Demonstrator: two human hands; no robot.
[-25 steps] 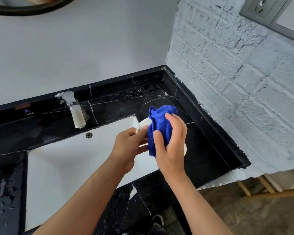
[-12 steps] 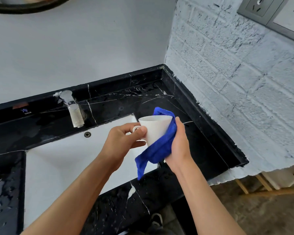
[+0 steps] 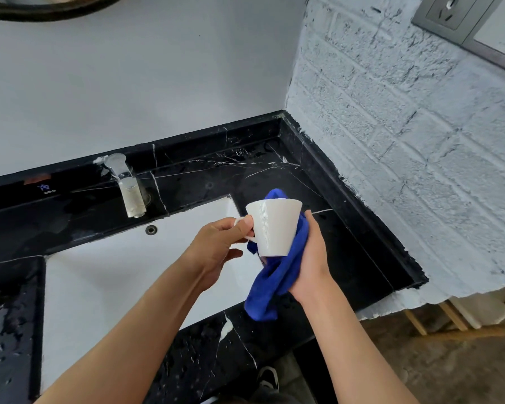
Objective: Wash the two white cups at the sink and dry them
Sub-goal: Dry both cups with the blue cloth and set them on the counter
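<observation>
One white cup (image 3: 274, 225) is held upright in the air over the right end of the white sink basin (image 3: 105, 281). My left hand (image 3: 216, 246) pinches its handle. My right hand (image 3: 312, 260) holds a blue cloth (image 3: 277, 281) pressed against the cup's right side and underside, with the cloth's tail hanging down. A second white cup is not in view.
A chrome tap (image 3: 127, 188) stands behind the basin on the black marble counter (image 3: 274, 173), which is wet at the left and front. A white brick wall (image 3: 405, 141) with a socket (image 3: 446, 10) closes the right side. Wooden slats (image 3: 464, 319) lie on the floor, lower right.
The cloth, bunched over the cup's top a second ago, has slid down to the cup's right side and bottom. The cup now shows fully and sits slightly higher and further right.
</observation>
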